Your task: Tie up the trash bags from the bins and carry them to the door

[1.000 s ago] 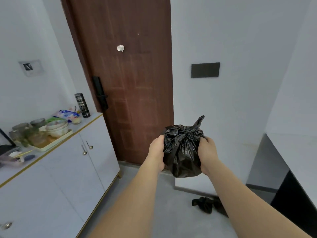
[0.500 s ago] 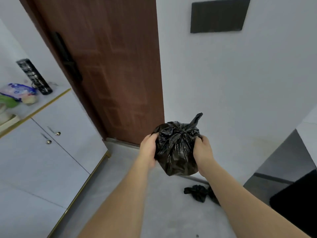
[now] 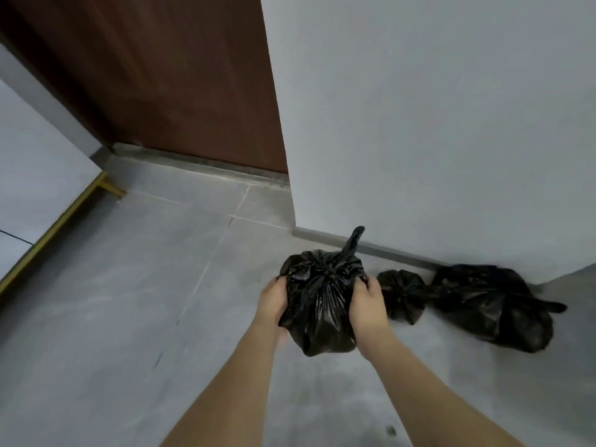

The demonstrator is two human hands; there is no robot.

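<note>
Lowered since half a second ago, the knotted black plastic trash bag point(image 3: 321, 304) now hangs near the grey floor point(image 3: 129, 301), at nine o'clock of two tied black bags point(image 3: 477, 301) by the wall. Soft, light and slippery by the look of it, best taken at the knot; left hand point(image 3: 272, 301) and right hand point(image 3: 367, 301) cup its sides, fingers curled into the plastic, forearms reaching down and forward

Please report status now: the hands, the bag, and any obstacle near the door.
Left hand and right hand grip tied bag above floor. Two bags, small and large, lie by wall, right of door. Nothing in the way.
</note>
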